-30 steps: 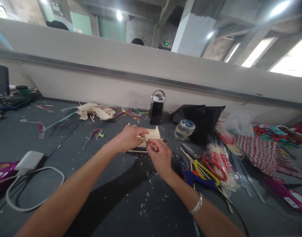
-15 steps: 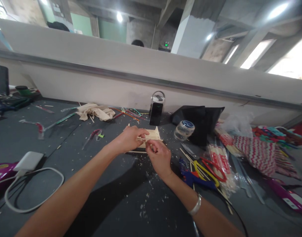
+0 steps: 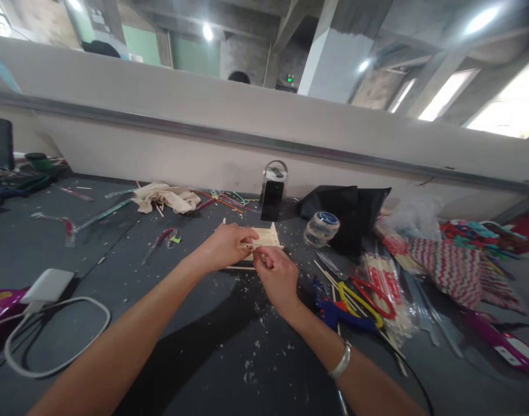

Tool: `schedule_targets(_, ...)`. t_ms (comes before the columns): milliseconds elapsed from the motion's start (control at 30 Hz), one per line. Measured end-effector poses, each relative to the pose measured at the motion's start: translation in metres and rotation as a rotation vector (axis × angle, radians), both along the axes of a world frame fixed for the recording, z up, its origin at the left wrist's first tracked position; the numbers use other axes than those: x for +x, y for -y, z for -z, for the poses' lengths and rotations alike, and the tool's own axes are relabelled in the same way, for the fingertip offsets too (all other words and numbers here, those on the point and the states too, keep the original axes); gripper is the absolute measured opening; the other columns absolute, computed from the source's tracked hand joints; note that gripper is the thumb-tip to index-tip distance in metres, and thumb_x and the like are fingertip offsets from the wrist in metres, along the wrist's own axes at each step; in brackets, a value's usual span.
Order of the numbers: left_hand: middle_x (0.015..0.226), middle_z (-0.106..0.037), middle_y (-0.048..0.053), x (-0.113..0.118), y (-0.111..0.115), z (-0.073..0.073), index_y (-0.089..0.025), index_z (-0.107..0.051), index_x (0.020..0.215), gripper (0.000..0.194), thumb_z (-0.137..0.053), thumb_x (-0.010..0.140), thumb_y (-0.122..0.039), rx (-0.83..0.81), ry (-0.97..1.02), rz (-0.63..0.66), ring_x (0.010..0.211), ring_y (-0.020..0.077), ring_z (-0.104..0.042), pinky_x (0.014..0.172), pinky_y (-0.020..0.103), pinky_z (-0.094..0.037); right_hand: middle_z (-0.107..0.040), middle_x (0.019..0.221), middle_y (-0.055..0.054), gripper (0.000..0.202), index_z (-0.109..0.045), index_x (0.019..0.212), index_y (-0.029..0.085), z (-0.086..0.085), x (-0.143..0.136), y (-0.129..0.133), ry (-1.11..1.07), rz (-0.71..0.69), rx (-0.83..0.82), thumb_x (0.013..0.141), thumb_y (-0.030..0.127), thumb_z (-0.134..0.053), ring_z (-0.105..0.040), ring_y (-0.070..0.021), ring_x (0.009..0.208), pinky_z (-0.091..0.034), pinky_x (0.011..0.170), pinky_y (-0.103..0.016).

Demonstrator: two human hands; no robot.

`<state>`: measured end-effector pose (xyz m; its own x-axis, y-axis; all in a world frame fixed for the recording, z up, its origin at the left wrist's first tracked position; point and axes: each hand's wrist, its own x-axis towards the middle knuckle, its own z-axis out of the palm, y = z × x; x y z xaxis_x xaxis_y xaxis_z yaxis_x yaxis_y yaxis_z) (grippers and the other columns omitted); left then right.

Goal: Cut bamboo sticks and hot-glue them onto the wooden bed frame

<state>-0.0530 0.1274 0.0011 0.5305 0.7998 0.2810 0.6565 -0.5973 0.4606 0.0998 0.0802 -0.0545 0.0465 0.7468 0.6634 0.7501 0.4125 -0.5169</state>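
Note:
A small structure of pale wooden sticks (image 3: 268, 236), with short posts at its corners, stands on the dark table in the middle of the view. My left hand (image 3: 230, 242) reaches over its left side, fingers bent and pinching at a stick along its front. From the front right, my right hand (image 3: 276, 271) has its thumb and fingers closed on the same front part. The fingers hide much of the structure, so the exact contact points are unclear. A bracelet circles my right wrist.
To the right lie a blue glue gun (image 3: 345, 316), red-and-yellow-handled scissors (image 3: 375, 294) and bagged wooden sticks (image 3: 388, 289). A clear jar (image 3: 321, 229) stands near a black bag (image 3: 355, 216). Behind, a phone (image 3: 272, 200) leans upright. A white charger (image 3: 52, 285) with a cable lies left.
My left fingers have drawn slightly lower and closer to the front stick. The right hand has barely moved, and the whole view has shifted a little.

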Motion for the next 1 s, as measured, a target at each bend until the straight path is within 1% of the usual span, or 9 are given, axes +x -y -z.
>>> schedule_targets(133, 0.086, -0.073, 0.003, 0.0006, 0.0002, -0.001, -0.018, -0.07, 0.092, 0.023, -0.054, 0.075, -0.02, -0.028, 0.006, 0.012, 0.08, 0.0166, -0.065, 0.07, 0.023, -0.045, -0.061, 0.065, 0.002, 0.016, -0.07, 0.08, 0.021, 0.0016, 0.0003, -0.0005, 0.003, -0.001, 0.007, 0.083, 0.022, -0.055, -0.051, -0.011, 0.057, -0.036, 0.059, -0.022)
schedule_targets(267, 0.084, -0.073, 0.002, 0.0012, 0.0011, -0.0028, -0.018, -0.07, 0.089, 0.022, -0.054, 0.074, -0.021, -0.045, 0.011, 0.013, 0.078, 0.0155, -0.064, 0.069, 0.022, -0.044, -0.061, 0.064, 0.003, 0.016, -0.07, 0.078, 0.021, 0.0021, 0.0005, -0.0008, 0.017, 0.018, 0.001, 0.083, 0.023, -0.054, -0.05, -0.0108, 0.056, -0.035, 0.058, -0.022)
schedule_targets(433, 0.089, -0.074, 0.003, 0.0021, 0.0028, -0.0027, -0.019, -0.07, 0.096, 0.026, -0.055, 0.075, -0.019, -0.047, 0.071, -0.006, 0.082, 0.0163, -0.066, 0.072, 0.024, -0.046, -0.061, 0.064, 0.002, 0.017, -0.069, 0.078, 0.021, 0.0004, 0.0002, -0.0006, 0.028, 0.027, -0.017, 0.083, 0.024, -0.054, -0.051, -0.0109, 0.056, -0.034, 0.057, -0.022)
schedule_targets(567, 0.089, -0.074, 0.002, 0.0031, 0.0045, -0.0032, -0.02, -0.069, 0.103, 0.031, -0.055, 0.075, -0.019, -0.062, 0.106, -0.035, 0.08, 0.0159, -0.067, 0.072, 0.024, -0.047, -0.061, 0.063, 0.002, 0.018, -0.069, 0.078, 0.021, 0.0, 0.0004, -0.0008, 0.042, 0.032, -0.005, 0.084, 0.024, -0.053, -0.052, -0.011, 0.056, -0.035, 0.058, -0.022)
schedule_targets(767, 0.09, -0.074, 0.003, 0.0039, 0.0053, -0.0043, -0.02, -0.069, 0.105, 0.033, -0.054, 0.076, -0.016, -0.071, 0.101, -0.039, 0.081, 0.016, -0.067, 0.071, 0.024, -0.047, -0.062, 0.064, 0.002, 0.017, -0.07, 0.078, 0.021, 0.0012, -0.0005, -0.002, 0.051, 0.044, 0.005, 0.085, 0.024, -0.054, -0.053, -0.0111, 0.057, -0.035, 0.059, -0.022)
schedule_targets(1000, 0.09, -0.074, 0.003, 0.0039, 0.0043, -0.0009, -0.019, -0.069, 0.104, 0.032, -0.055, 0.075, -0.017, -0.06, 0.122, -0.047, 0.08, 0.0158, -0.067, 0.071, 0.024, -0.047, -0.063, 0.064, 0.002, 0.017, -0.07, 0.077, 0.021, 0.0019, 0.0001, -0.0018, 0.071, 0.053, 0.016, 0.085, 0.024, -0.055, -0.053, -0.0108, 0.056, -0.035, 0.058, -0.022)
